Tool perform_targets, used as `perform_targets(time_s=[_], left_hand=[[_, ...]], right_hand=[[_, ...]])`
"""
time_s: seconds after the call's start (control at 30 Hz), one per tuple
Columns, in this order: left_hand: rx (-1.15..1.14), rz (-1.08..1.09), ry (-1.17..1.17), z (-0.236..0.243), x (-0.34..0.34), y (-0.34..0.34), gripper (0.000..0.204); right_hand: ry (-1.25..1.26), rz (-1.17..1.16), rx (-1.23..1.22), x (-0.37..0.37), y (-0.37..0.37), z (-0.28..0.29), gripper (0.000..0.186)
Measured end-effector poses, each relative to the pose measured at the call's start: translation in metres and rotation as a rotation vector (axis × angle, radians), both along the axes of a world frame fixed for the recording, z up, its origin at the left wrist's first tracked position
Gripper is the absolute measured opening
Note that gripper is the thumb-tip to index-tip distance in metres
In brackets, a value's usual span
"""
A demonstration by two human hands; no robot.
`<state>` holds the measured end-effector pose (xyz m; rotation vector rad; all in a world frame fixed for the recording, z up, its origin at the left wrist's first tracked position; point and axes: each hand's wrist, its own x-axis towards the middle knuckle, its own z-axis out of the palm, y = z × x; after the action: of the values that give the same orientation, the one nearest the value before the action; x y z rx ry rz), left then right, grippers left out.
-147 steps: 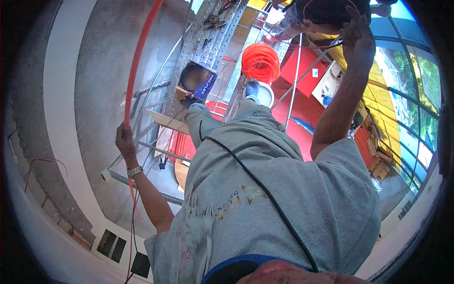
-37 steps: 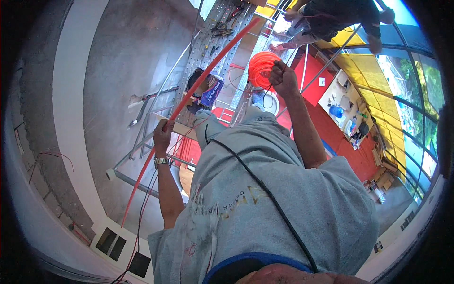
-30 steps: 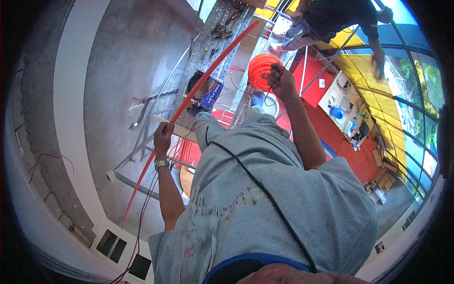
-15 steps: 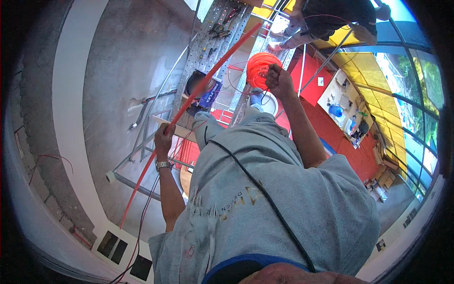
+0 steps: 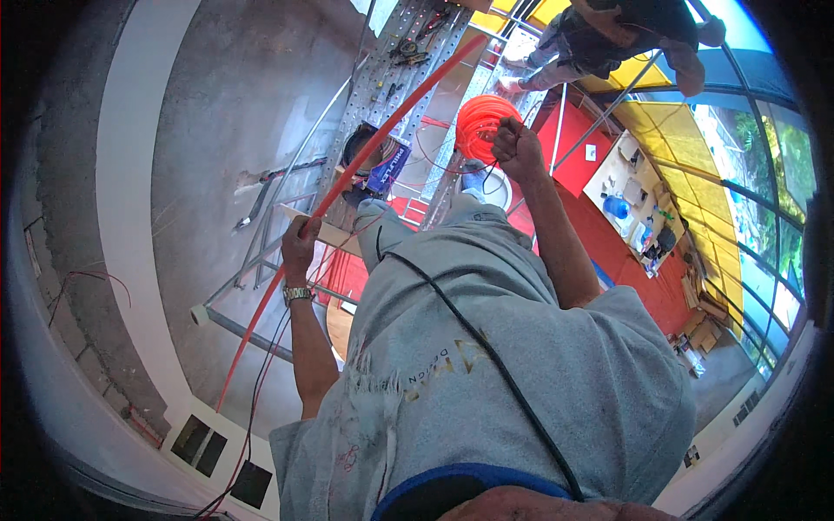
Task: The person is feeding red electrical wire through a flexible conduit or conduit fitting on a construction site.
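Note:
My left hand (image 5: 298,245) is closed round a long orange-red tube (image 5: 373,143), which slants from the lower left up to the top middle. Below that wrist, thin red and black wires (image 5: 258,382) hang down toward the wall openings. My right hand (image 5: 519,151) is raised, its fingers curled in a fist around a thin dark wire (image 5: 492,178) that loops out beneath it. Just beyond this fist lies a coil of bright orange tubing (image 5: 483,124) on the metal plank. A black cord (image 5: 486,347) runs across the front of my grey shirt.
Perforated metal scaffold planks (image 5: 373,91) carry hand tools (image 5: 408,54) and a blue box (image 5: 388,168). A white bucket (image 5: 497,193) stands beside my feet. Another person (image 5: 599,39) is at the upper right. Far below, a cluttered table (image 5: 634,187) stands on red flooring. A concrete wall (image 5: 226,130) rises on the left.
My left hand and the tube have shifted slightly left. My right hand has barely moved, and the dark wire loop below it shows larger. The other person's arms have moved.

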<state>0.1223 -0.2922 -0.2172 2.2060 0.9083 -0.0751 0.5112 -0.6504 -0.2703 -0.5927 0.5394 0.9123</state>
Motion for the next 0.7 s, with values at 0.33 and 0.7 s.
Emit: perform_targets(time_s=[0.33,0.7], left_hand=[[0.005,-0.001,0.021,0.001,-0.001,0.001,0.036],[-0.033,0.025,-0.020,0.001,0.003,-0.005,0.037]], right_hand=[[-0.011,-0.015,0.042,0.002,-0.002,-0.013,0.021],[-0.014,0.004,0.009,0.004,0.001,-0.007,0.018]])
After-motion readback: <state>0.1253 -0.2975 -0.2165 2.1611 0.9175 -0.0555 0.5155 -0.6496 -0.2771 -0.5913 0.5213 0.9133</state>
